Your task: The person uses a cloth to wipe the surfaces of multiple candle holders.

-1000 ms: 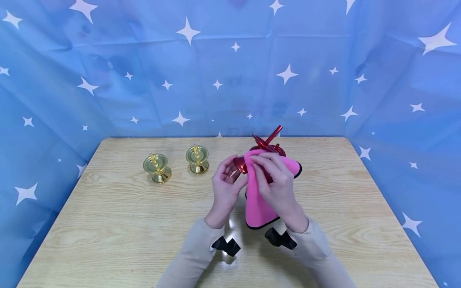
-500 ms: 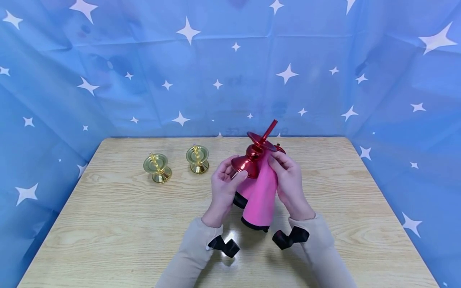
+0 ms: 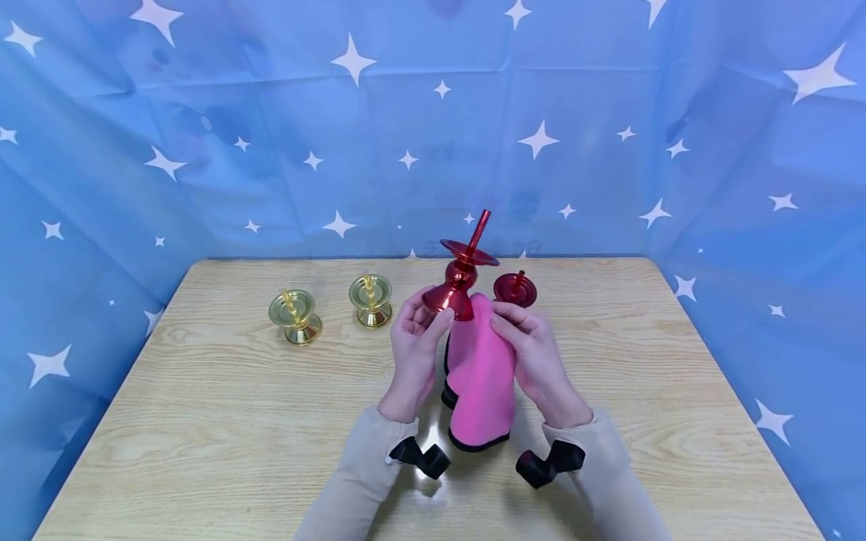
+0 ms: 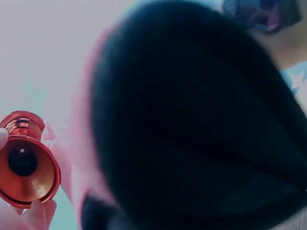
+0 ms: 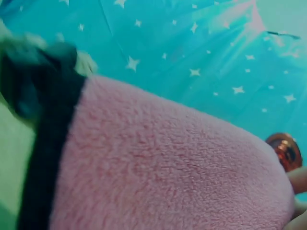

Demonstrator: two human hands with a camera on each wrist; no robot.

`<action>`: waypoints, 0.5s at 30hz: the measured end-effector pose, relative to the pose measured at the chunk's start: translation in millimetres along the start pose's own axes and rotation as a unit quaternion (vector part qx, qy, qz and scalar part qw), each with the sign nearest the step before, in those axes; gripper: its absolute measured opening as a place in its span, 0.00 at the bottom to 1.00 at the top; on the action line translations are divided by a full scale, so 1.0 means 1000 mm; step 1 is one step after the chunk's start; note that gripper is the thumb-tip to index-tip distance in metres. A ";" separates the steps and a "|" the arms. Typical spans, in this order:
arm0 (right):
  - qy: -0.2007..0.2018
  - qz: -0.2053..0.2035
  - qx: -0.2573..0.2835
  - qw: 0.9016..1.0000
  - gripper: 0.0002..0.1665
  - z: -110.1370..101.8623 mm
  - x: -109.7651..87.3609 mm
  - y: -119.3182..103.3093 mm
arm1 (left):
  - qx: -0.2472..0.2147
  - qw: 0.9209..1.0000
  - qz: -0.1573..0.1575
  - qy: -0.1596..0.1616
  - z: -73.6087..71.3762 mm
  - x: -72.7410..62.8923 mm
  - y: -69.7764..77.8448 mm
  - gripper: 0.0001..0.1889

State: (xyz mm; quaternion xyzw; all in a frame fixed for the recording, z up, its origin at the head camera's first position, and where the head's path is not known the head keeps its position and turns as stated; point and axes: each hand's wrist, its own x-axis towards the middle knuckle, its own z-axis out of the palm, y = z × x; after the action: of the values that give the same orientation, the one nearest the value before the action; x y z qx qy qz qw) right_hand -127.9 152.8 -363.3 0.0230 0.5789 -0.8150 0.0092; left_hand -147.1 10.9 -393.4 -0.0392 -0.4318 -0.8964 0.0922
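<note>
A shiny red candle holder [image 3: 460,278], with a flared base, a dish and a thin stem on top, is held tilted above the table. My left hand [image 3: 416,346] grips it by the rim of its base. In the left wrist view the hollow underside of the candle holder [image 4: 33,175] faces the camera. My right hand [image 3: 537,353] pinches a pink cloth [image 3: 483,383] with black edging, which hangs down beside the base. Seen from the right wrist, the fluffy cloth [image 5: 168,158] covers much of the picture and partly hides the holder.
Behind my right hand, a second red candle holder [image 3: 516,289] stands on the wooden table [image 3: 237,421]. Two gold candle holders [image 3: 370,299] stand at the back left. A blue curtain [image 3: 433,150] with white stars surrounds the table's back and sides.
My left hand has turned the red candle holder more upright. My right hand has drawn the cloth down off it, uncovering its dish and body. The second red holder now shows more.
</note>
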 end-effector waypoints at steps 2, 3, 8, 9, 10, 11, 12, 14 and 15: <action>0.007 0.006 0.030 1.000 0.20 0.001 -0.004 0.003 | -0.001 1.000 0.003 0.001 0.001 0.001 -0.001 0.21; 0.010 0.011 0.048 0.999 0.20 0.003 -0.005 0.005 | -0.003 1.000 0.002 0.002 0.001 0.001 -0.002 0.21; 0.026 0.014 0.130 0.991 0.19 0.007 -0.007 0.011 | 0.011 1.000 -0.005 0.000 0.004 0.000 -0.008 0.23; 0.030 0.012 0.138 0.990 0.19 0.007 -0.007 0.011 | 0.014 1.000 -0.008 -0.002 0.005 0.000 -0.009 0.23; 0.035 0.009 0.143 0.989 0.19 0.007 -0.007 0.012 | 0.019 1.000 -0.008 -0.005 0.005 0.001 -0.009 0.23; 0.039 0.007 0.146 0.989 0.20 0.007 -0.007 0.013 | 0.024 1.000 -0.010 -0.010 0.005 0.001 -0.010 0.23; 0.042 0.005 0.147 0.988 0.20 0.007 -0.007 0.014 | 0.032 0.999 -0.010 -0.015 0.005 0.001 -0.010 0.23; 0.047 0.001 0.144 0.989 0.21 0.006 -0.007 0.014 | 0.046 0.998 -0.007 -0.030 0.003 0.002 -0.011 0.23; 0.051 -0.001 0.142 0.989 0.21 0.006 -0.007 0.014 | 0.052 0.998 -0.004 -0.037 0.003 0.002 -0.010 0.23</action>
State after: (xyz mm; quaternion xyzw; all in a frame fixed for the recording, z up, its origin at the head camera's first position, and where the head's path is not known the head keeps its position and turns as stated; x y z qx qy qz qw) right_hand -121.0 142.4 -374.7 0.0644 0.4568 -0.8869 -0.0246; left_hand -151.5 19.3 -399.3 -0.0657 -0.4815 -0.8708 0.0747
